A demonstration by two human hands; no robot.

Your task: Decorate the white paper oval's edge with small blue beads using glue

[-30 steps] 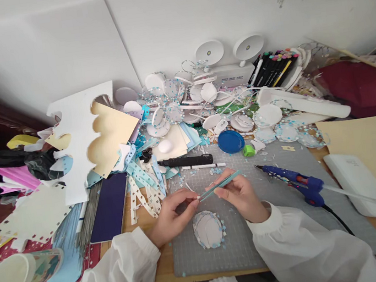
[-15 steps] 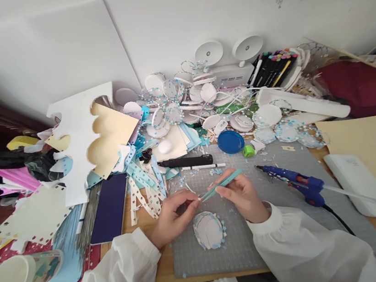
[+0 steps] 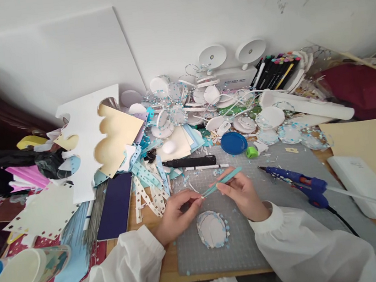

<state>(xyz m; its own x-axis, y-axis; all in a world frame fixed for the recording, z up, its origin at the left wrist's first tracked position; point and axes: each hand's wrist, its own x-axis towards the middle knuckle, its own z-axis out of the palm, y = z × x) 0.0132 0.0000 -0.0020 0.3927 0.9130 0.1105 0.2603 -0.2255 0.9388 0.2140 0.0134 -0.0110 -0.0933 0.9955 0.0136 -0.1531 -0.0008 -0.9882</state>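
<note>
My right hand (image 3: 245, 194) pinches a pair of teal tweezers (image 3: 223, 181), their tips pointing down and left. Those tips meet the fingertips of my left hand (image 3: 179, 210), which is closed in a pinch on a tiny pale piece, too small to name. Just below my hands, a round white disc (image 3: 212, 230) rimmed with small blue and white bits lies flat on the grey cutting mat (image 3: 231, 260). Neither hand touches the disc.
To the right lies a blue glue gun (image 3: 297, 180) with its cord, beside a white flat device (image 3: 367, 186). A blue lid (image 3: 234, 143), black pen-like tool (image 3: 191, 162) and paper strips (image 3: 145, 188) lie beyond my hands. A paper cup (image 3: 17, 279) stands at left.
The whole view has shifted slightly right as my head turned. My hands keep nearly the same pose, with the tweezer tips still at my left fingertips.
</note>
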